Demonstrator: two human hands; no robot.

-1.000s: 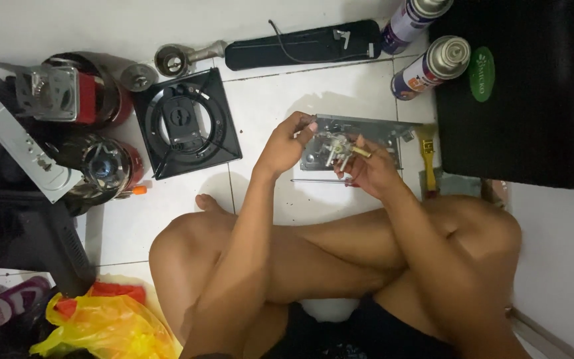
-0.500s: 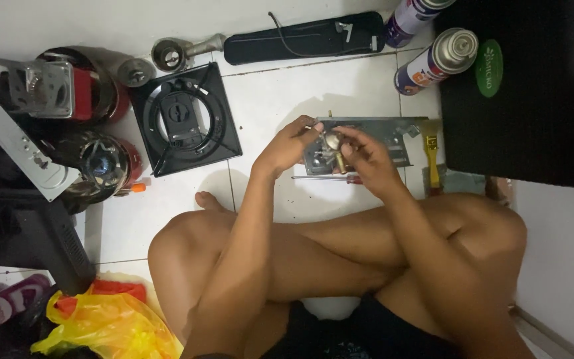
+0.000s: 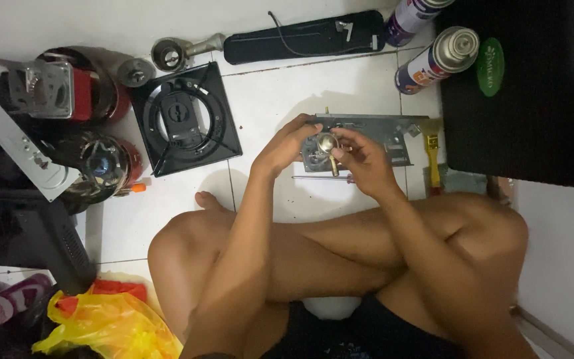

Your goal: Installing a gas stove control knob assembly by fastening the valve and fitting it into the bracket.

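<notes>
While seated cross-legged on white tiled floor [image 3: 280, 86]:
Left hand [image 3: 287, 149]: pinching small metal fitting [image 3: 327, 143]
Right hand [image 3: 363, 159]: gripping same fitting, above grey metal plate [image 3: 380, 133]
Nearby: black burner grate [image 3: 184, 119], spray cans [image 3: 436, 60]

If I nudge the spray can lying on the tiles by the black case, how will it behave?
The white spray can with the silver top lies on its side on smooth white floor tiles, so it will probably roll rather than slide. Its glossy round body looks slippery to pinch. It appears rigid metal, unlikely to dent from a light push. The black case beside it may stop its roll.
</notes>
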